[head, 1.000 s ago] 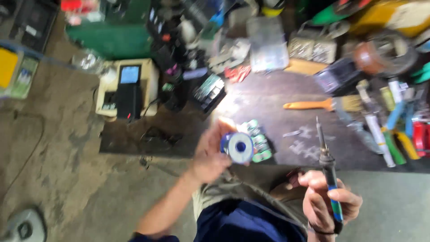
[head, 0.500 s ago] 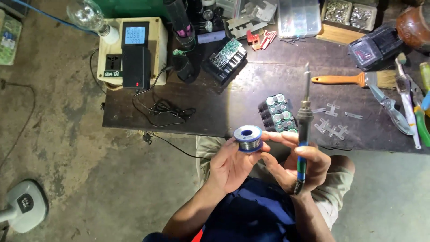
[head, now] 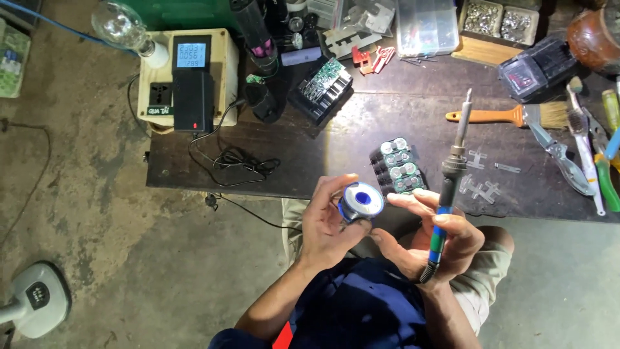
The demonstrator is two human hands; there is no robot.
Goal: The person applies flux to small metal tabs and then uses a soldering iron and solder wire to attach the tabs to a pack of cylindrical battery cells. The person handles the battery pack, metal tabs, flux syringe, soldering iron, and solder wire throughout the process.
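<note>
My left hand (head: pixel 326 226) holds a blue spool of solder wire (head: pixel 361 201) in front of my chest. My right hand (head: pixel 439 238) grips a soldering iron (head: pixel 450 184) by its blue handle, the metal tip pointing up and away from me. The right fingertips reach toward the spool. Just beyond both hands, a black battery cell pack (head: pixel 398 166) with metal-capped cells lies on the dark work board (head: pixel 361 142). My knees show under the hands.
A wooden socket box with a meter display (head: pixel 191 71) and a light bulb (head: pixel 120 26) stands at the back left, cables (head: pixel 239 161) trailing from it. A paintbrush (head: pixel 510 116), pliers (head: pixel 560 158) and hand tools lie right. A second cell pack (head: pixel 323 90) and parts boxes (head: pixel 426 26) sit behind.
The view has tilted down and steadied. My right hand with the soldering iron came up from my lap beside the spool, and both hands now meet in front of the cell pack.
</note>
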